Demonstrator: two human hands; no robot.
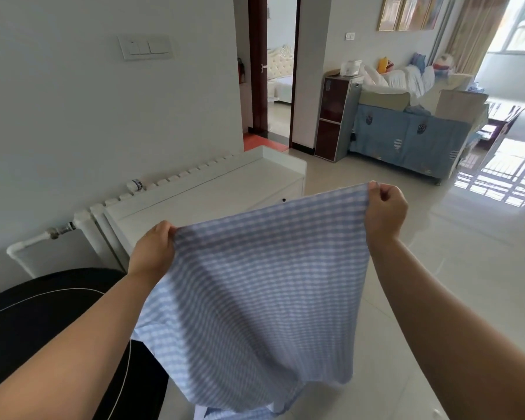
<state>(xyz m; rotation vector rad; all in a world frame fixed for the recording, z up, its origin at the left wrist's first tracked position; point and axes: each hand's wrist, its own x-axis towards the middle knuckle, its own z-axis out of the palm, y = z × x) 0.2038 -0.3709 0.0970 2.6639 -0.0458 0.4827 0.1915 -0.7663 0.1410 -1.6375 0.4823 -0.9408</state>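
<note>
1. Head view, the thing in hand: a blue-and-white checked cloth [261,283] hangs in the air just in front of the white cabinet [212,192]. It is stretched between both hands, and its lower edge droops free toward the floor [437,268].
2. Left hand [152,253]: the fingers are curled and pinch the cloth's top corner on the side nearer the white cabinet.
3. Right hand [385,214]: thumb and fingers pinch the other top corner, on the side away from the white cabinet and a little higher.
4. Handling, as judged: the cloth looks thin, soft and light. It sags between the hands and folds on itself at the bottom, so it keeps no shape of its own. It does not look fragile or slick. It is best taken at the corners or along the top hem, as now; a grip mid-panel would probably bunch it.
5. Extra layers show at the bottom edge. I cannot tell whether it is a garment or a flat cloth.
6. Containers: the white cabinet has a shut drawer front with a small dark knob, and its contents are hidden.
7. A cardboard box [461,104] sits well beyond the white cabinet on a blue-covered sofa [406,137]. Its inside is not visible.
8. A tall dark cabinet [334,116] stands beyond the white cabinet, with its doors closed.
9. A radiator [85,219] runs just behind the white cabinet, against the wall.
</note>
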